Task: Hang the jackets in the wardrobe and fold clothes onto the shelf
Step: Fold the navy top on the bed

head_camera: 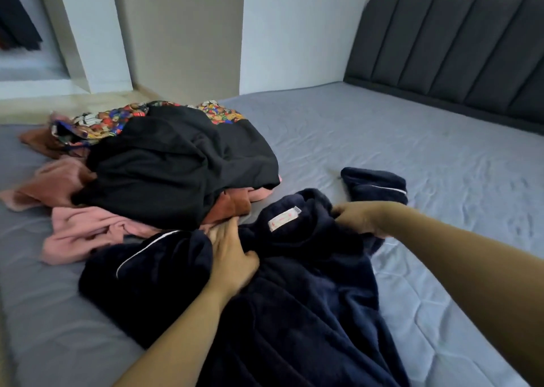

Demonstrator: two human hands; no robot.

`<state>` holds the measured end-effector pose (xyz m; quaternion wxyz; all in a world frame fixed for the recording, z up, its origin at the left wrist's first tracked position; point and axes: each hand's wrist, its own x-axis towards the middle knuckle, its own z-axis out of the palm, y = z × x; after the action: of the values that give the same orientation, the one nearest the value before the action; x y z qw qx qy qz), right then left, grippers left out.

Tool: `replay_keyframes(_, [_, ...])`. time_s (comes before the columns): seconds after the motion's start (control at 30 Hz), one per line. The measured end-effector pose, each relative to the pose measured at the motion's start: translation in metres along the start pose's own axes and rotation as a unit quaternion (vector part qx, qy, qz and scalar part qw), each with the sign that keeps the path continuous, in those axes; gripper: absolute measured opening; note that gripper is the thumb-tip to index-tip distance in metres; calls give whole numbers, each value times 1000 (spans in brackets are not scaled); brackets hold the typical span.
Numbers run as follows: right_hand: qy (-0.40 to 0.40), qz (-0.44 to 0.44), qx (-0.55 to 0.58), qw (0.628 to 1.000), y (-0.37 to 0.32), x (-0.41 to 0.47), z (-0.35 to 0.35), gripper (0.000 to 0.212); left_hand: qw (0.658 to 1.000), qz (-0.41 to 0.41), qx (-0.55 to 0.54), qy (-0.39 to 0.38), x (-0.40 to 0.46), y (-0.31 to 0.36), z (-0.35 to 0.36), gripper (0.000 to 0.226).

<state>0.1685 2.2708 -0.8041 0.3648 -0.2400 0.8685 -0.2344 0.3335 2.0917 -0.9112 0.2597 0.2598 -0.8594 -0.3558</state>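
1. Now you are on the fold step: the navy robe [294,298] lies spread on the bed [382,139], collar label [284,219] facing up, just in front of the clothes pile [176,166].
2. Left hand [232,257]: fingers straight, palm pressed flat on the robe beside the label, on the pile side, holding nothing.
3. Right hand [359,217]: fingers curled, pinching the robe's collar edge on the label's far side from the pile.
4. Judged next: square the shoulders, then bring each piped sleeve [374,186] inward across the body.
5. Wardrobe: only a dark opening shows, well beyond the pile.
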Motion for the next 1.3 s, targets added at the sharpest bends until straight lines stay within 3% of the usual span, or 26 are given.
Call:
replay_keyframes(0.1, [108, -22, -27, 994, 2, -52, 0, 9, 999, 27, 46, -5, -14, 22, -15, 54])
replay_keyframes(0.17, [189, -29, -37, 981, 3, -89, -13, 12, 994, 65, 76, 37, -23, 45, -30, 46])
replay_keyframes(0.23, [265, 6, -108, 958, 10, -135, -37, 15, 987, 96, 68, 108, -31, 76, -51, 46])
replay_keyframes(0.3, [308, 95, -221, 920, 24, -190, -63, 26, 975, 129, 48, 173, -36, 111, -79, 50])
replay_keyframes(0.5, [199, 329, -426, 819, 34, -340, -111, 24, 930, 247, 88, 257, -65, 227, -128, 56])
replay_keyframes(0.57, [229, 347, -454, 788, 30, -369, -121, 11, 913, 289, 111, 265, -80, 262, -128, 57])
replay_keyframes(0.73, [266, 399, -429, 766, 40, -394, -124, 7, 881, 350, 175, 265, -97, 302, -116, 52])
replay_keyframes(0.8, [267, 388, -439, 765, 55, -387, -121, 26, 869, 368, 215, 251, -91, 304, -107, 51])
replay_keyframes(0.87, [301, 347, -441, 771, 71, -372, -121, 29, 859, 374, 257, 237, -73, 310, -97, 49])
replay_keyframes(0.97, [511, 233, -368, 741, 93, -339, -136, 38, 858, 330, 331, 215, -23, 325, -86, 52])
replay_keyframes(1.03, [619, 158, -293, 712, 103, -304, -136, 58, 896, 217, 345, 175, 4, 335, -69, 67])
replay_keyframes(1.07, [637, 136, -240, 720, 109, -283, -131, 67, 918, 175, 328, 139, 9, 337, -53, 72])
replay_keyframes(1.13, [599, 93, -140, 783, 125, -237, -110, 69, 949, 167, 268, 7, 3, 318, 0, 70])
replay_keyframes(1.17, [543, 81, -133, 825, 140, -212, -94, 67, 948, 175, 251, -86, -9, 296, 31, 65])
replay_keyframes(1.23, [381, 75, -187, 903, 178, -167, -52, 64, 913, 127, 268, -281, -36, 236, 81, 65])
replay_keyframes(1.3, [251, 78, -227, 938, 217, -129, -8, 61, 900, 46, 254, -352, -52, 177, 115, 66])
